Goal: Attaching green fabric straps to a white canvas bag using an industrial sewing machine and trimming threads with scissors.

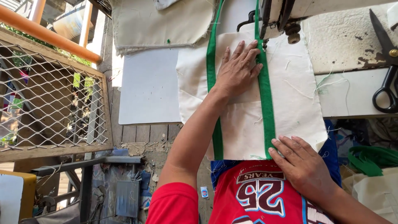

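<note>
At nine o'clock we see a wire mesh panel (54, 95), and at eleven a stack of folded cloth (161, 23). Our left hand (239, 68) lies flat and open on the cream cloth (290, 95) at the centre, its fingertips touching the right green strap (265, 95) just below the sewing machine (286, 16) at twelve. Our right hand (302, 164), at five o'clock, presses open-fingered on the cloth's near edge beside that strap's end, while black scissors (387, 70) rest at three.

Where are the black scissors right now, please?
In the head view, the black scissors lie at the far right edge of the sewing table, right of the cream fabric panel.
</note>
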